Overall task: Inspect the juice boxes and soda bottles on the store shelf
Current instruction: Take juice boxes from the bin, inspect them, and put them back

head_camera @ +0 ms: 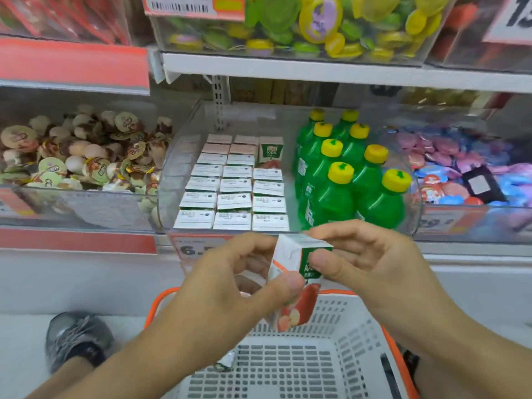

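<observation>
- Inspecting step in hand: small white-and-green cardboard juice box with a red apple print [296, 279], lifted off the shelf, held tilted above the white plastic basket with orange rim [290, 367].
- Left hand [230, 283] pinching the box's left side, thumb on its front.
- Right hand [371, 263] gripping the top right corner.
- Far behind: clear plastic shelf bin [184, 145], rows of white-topped juice cartons [233, 185] left, green plastic soda bottles with yellow caps [348, 180] right.
- Next, likely: turn the box to read its faces, return it to the rows, then reach for a bottle.

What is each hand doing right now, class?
Left hand: pinches the juice box.
Right hand: pinches the same juice box near its top.
</observation>
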